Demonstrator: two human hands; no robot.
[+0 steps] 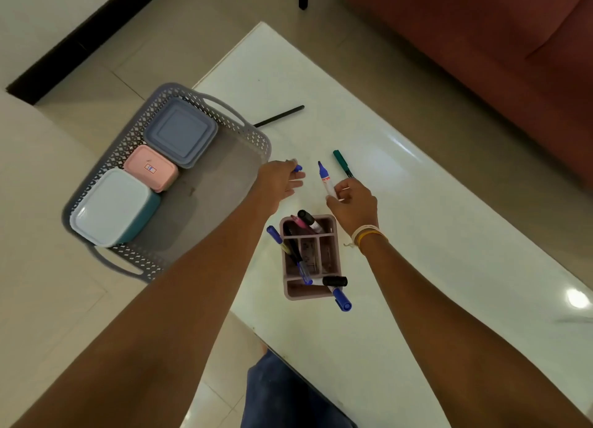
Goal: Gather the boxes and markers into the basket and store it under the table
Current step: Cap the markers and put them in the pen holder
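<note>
A: Head view. Progress?

B: Roughly halfway, judging by layout. Three boxes already inside basket.

A: Remaining?

B: Green marker loose, well right of basket. Pen holder with more markers near basket's right corner. Basket not yet stored under table.

A: Hands?

B: Left hand just beside basket's rim, pinching small blue piece. Right hand farther right, gripping blue-capped marker.

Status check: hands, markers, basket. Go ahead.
Left hand pinching blue cap; right hand holding blue marker. Green marker loose on table. Basket holds three boxes. Nothing blocking.
</note>
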